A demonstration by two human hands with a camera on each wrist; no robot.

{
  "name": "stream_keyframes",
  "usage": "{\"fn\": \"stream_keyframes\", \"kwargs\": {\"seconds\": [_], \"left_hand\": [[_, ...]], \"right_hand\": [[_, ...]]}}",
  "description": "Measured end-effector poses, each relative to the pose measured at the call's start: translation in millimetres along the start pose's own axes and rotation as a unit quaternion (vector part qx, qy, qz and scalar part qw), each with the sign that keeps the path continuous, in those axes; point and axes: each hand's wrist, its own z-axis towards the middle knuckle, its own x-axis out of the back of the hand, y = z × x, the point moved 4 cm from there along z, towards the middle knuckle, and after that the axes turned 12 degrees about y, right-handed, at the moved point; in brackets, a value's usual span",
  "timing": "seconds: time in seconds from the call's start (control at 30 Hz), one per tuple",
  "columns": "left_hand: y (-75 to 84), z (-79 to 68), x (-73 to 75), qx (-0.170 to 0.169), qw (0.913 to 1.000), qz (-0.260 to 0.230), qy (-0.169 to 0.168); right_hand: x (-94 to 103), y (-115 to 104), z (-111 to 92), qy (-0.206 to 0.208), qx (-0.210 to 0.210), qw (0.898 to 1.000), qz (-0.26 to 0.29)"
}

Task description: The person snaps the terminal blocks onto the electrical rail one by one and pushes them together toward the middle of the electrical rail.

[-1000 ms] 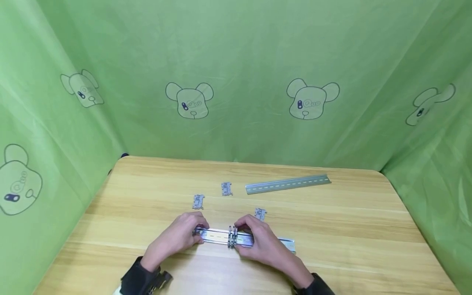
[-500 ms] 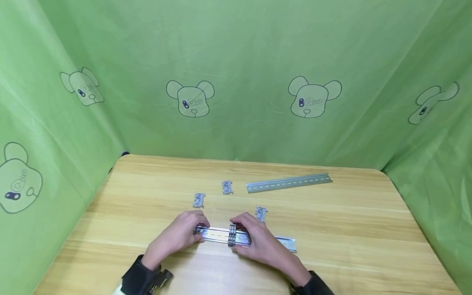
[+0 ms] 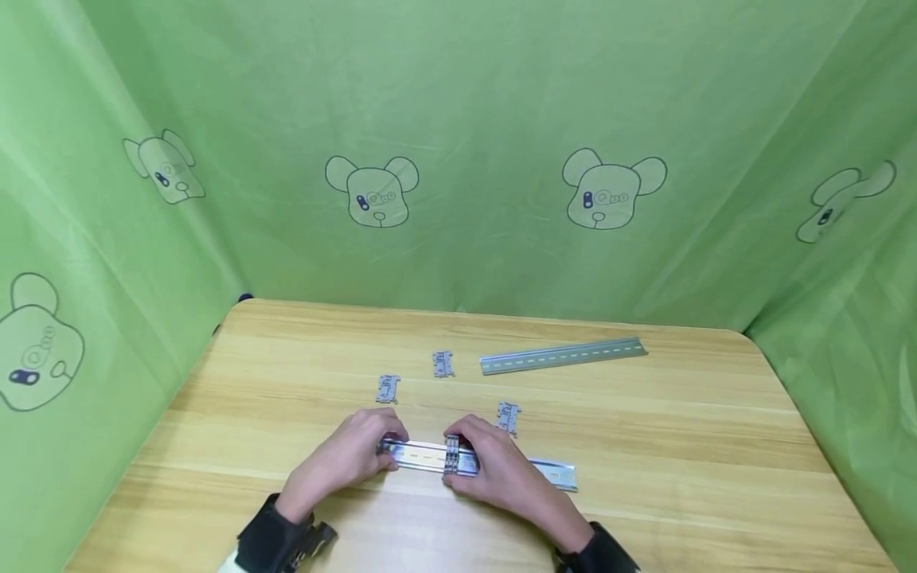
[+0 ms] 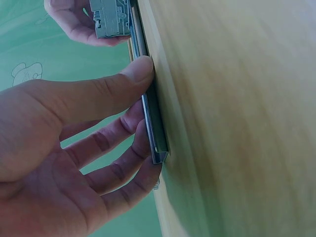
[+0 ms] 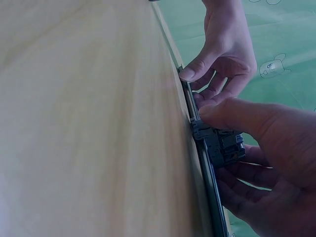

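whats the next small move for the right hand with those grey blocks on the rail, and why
Probably release the grey blocks and reach for the loose clip just behind. The blocks already sit side by side on the near rail, which the left hand steadies, and the right hand still grips them.

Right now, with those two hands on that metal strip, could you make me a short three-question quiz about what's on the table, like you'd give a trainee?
1. True or false: the left hand holds the near rail at its left end.
2. How many loose grey clips lie on the table beyond the near rail?
A. one B. three C. five
3. Fill in: the right hand grips the cluster of clips mounted on the ____ rail, while the far rail lies untouched.

Key:
1. True.
2. B: the left clip, middle clip and right clip.
3. near.
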Motion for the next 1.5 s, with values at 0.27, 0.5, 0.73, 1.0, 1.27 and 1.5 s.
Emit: {"fn": "stream_keyframes", "kwargs": {"seconds": [0.27,0.5,0.73,1.0,1.27,1.5], "left_hand": [[-1.7,-0.1,-1.9,0.004,1.0000,-0.002,-0.003],[-1.3,0.3,-0.9,0.007,1.0000,0.000,-0.003],[0.3,0.7,0.7,0.009,0.9999,0.000,-0.005],[-0.5,0.5,-0.4,0.010,0.9999,0.004,-0.003],[-1.4,0.1,-1.1,0.008,0.9999,0.006,-0.004],[-1.0,-0.3,-0.7,0.007,0.9999,0.008,-0.004]], "right_hand": [[5.3,2,-1,-0.006,-0.013,1.000,-0.002],[11.2,5,-4,0.001,-0.010,1.000,0.003],[11.7,9,-4,-0.004,-0.010,1.000,0.000],[12.7,9,-5,-0.006,-0.006,1.000,0.001],[12.1,9,-6,-0.012,-0.010,1.000,-0.004],[12.4,9,-5,-0.015,-0.003,1.000,0.003]]}}
